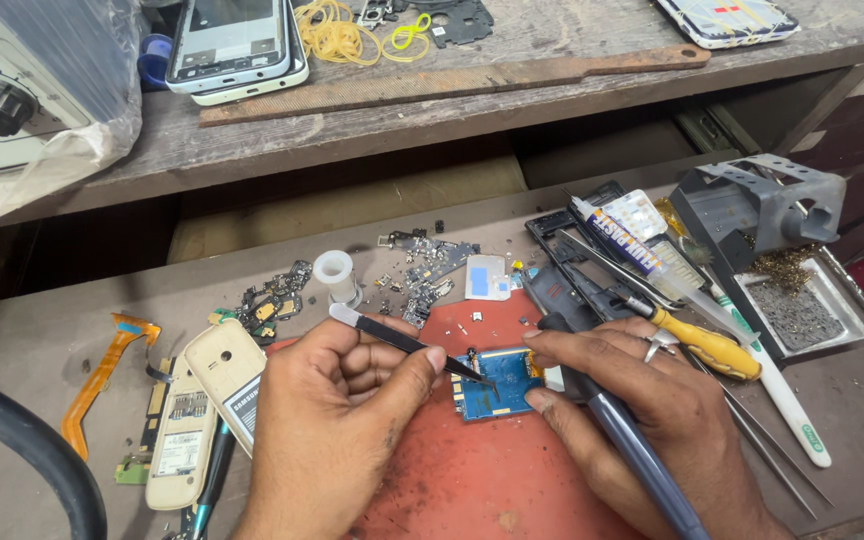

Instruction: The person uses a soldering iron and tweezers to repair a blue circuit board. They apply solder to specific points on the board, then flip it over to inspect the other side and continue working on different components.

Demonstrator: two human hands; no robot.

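Your left hand [337, 420] sits closest to you, fingers curled tight around slim black tweezers [402, 343] with a pale metal tail, held between thumb and forefinger. Their tips touch the top edge of a small blue rectangular circuit board [497, 383], which lies on a worn red rubber mat [472, 480] at the middle of the bench. At three o'clock from that board, your right hand [642, 400] grips a grey-handled soldering iron [632, 445]; the fingers are wrapped narrow around its dark upper barrel, and two fingertips press against the board's right edge. Whether the iron's tip meets the board cannot be told, since your fingers hide it.

At nine o'clock from your left hand lie cream plastic phone shells [202, 405], and beyond them an orange flex ribbon [102, 375]. At twelve o'clock from the board stands a small white plastic spool [334, 275] among loose dark circuit scraps [422, 265]. At two o'clock rests a yellow-handled screwdriver [707, 347], just beside your right knuckles, with a grey metal iron stand [762, 205] farther out. On the wooden shelf [402, 125] at eleven o'clock lies a white-framed phone [237, 45] near yellow rubber bands [337, 35].
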